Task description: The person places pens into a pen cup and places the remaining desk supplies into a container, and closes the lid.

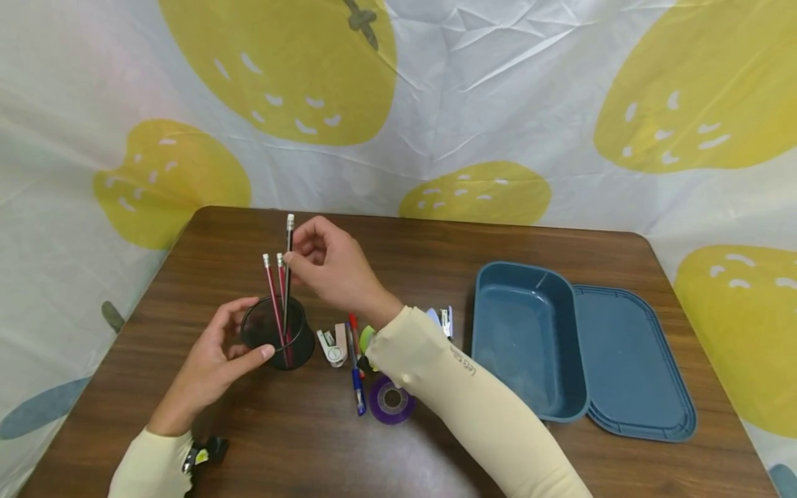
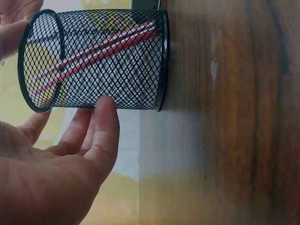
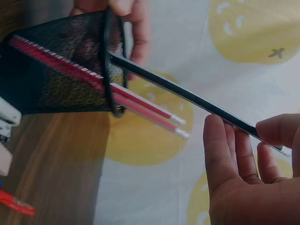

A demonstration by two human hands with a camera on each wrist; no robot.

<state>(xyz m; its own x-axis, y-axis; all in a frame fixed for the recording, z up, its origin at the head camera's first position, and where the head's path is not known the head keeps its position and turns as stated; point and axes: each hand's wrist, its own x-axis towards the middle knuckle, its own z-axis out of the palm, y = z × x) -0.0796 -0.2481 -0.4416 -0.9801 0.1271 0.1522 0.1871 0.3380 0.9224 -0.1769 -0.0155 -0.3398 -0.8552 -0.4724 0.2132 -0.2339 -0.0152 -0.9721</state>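
A black mesh pencil cup (image 1: 301,349) stands upright on the table at left. My left hand (image 1: 208,356) holds it, thumb at the near side of the rim and fingers around the far side. Two red pencils (image 1: 271,283) with white eraser ends lean inside the cup. My right hand (image 1: 342,266) pinches a black pencil (image 3: 173,89) near its eraser end, between thumb and fingers. That pencil slants upright over the cup, its lower end inside the rim. In the left wrist view, the red pencils reach the cup's bottom through the mesh.
Right of the cup lie a small white stapler (image 1: 335,349), a blue pen (image 1: 358,387), a red pen (image 1: 353,328) and a purple tape roll (image 1: 391,415). My right sleeve partly covers green and light-blue items. A blue box (image 1: 476,332) stands at right, its lid (image 1: 629,360) beside it.
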